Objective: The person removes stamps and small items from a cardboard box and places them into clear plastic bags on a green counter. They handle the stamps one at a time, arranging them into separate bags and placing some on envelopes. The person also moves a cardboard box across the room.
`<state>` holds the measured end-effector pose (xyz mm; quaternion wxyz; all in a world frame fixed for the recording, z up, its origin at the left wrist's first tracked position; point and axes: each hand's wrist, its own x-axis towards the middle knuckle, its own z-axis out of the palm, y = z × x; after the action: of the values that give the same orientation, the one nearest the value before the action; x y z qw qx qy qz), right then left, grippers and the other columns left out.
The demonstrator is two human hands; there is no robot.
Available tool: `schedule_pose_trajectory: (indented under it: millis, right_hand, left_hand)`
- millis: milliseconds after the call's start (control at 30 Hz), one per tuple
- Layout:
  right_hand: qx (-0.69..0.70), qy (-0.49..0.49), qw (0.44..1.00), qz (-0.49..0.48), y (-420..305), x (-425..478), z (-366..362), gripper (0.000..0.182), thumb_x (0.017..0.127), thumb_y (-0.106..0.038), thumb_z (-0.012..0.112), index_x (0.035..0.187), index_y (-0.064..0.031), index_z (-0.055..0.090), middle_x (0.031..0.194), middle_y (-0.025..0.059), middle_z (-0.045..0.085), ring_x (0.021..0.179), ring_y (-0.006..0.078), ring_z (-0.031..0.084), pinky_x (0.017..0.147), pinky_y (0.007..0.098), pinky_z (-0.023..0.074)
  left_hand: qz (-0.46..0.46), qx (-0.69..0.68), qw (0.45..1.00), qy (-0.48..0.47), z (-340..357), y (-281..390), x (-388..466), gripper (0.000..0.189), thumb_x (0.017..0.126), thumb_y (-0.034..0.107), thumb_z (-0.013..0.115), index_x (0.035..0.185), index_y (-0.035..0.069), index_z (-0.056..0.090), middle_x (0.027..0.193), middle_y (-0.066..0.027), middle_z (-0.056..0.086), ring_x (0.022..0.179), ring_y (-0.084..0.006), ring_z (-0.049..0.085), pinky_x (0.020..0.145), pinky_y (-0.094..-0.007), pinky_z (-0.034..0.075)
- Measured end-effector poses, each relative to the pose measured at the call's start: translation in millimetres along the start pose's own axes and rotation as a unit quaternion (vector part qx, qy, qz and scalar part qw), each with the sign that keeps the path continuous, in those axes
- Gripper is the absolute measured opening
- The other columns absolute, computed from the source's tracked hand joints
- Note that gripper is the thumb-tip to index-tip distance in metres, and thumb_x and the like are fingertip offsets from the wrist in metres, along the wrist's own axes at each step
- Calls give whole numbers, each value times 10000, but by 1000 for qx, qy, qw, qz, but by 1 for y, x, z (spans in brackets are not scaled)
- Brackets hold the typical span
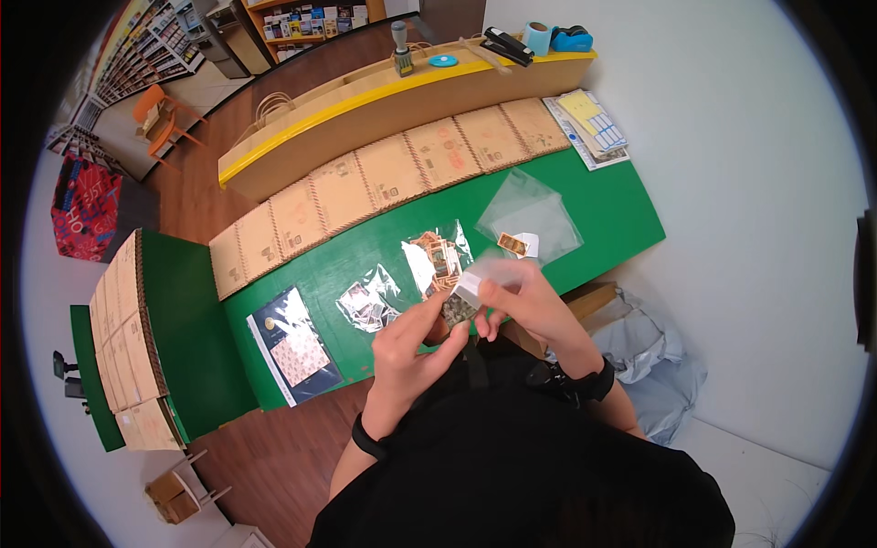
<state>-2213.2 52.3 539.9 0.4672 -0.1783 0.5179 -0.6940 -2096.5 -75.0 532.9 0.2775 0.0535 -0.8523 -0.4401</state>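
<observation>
Close to my body, my left hand (411, 346) grips the lower edge of a small patterned packet (460, 308), perhaps a box or bag. My right hand (531, 301) pinches a whitish flap or sheet (471, 284) at its top; part of it is blurred. Just beyond lies a clear plastic bag of brown-edged paper pieces (445, 260). A smaller clear bag of stickers or stamps (370, 301) is left of it. To the right, a gold-brown label (512, 244) and a white paper piece (529, 245) rest on translucent plastic sleeves (541, 212).
Kraft envelopes (390, 171) line the back of the green table (616, 205). On the yellow-edged ledge (329, 130) stand a stamp (402, 51), a black stapler (507, 46) and tape. A dark folder (301, 353) lies left; grey plastic bags (644, 356) are at right.
</observation>
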Motion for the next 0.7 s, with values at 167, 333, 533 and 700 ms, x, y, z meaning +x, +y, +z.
schedule_pose_trajectory:
  millis: [167,333,533,700]
  right_hand:
    - [1,38,999,16,-4,-1,7,355,893,-295,473,831,53,517,701,90,579,545,121,568,456,220,466]
    - [-55,50,996,-40,6,2,4,336,904,-259,455,796,52,522,688,96,569,536,121,564,449,224,457]
    - [-194,77,973,-100,13,2,1,242,899,-159,468,822,60,535,650,74,549,555,98,513,477,213,410]
    - [-68,113,986,-105,4,2,11,149,861,-76,522,872,69,555,646,46,544,564,74,482,503,209,391]
  left_hand:
    - [-159,-152,975,-18,1,-1,-6,293,718,49,661,973,-14,531,628,-38,567,498,-53,519,464,-193,424]
    - [-298,-289,903,-110,5,5,2,223,828,96,545,1015,8,461,633,-9,535,474,-44,467,430,-178,365]
    - [-351,-374,839,-184,1,4,6,264,924,231,354,1049,21,454,740,-31,511,610,-76,462,550,-207,370]
    - [-393,-531,717,-222,-10,0,7,358,935,277,266,1018,0,478,821,-59,514,741,-119,487,680,-250,394]
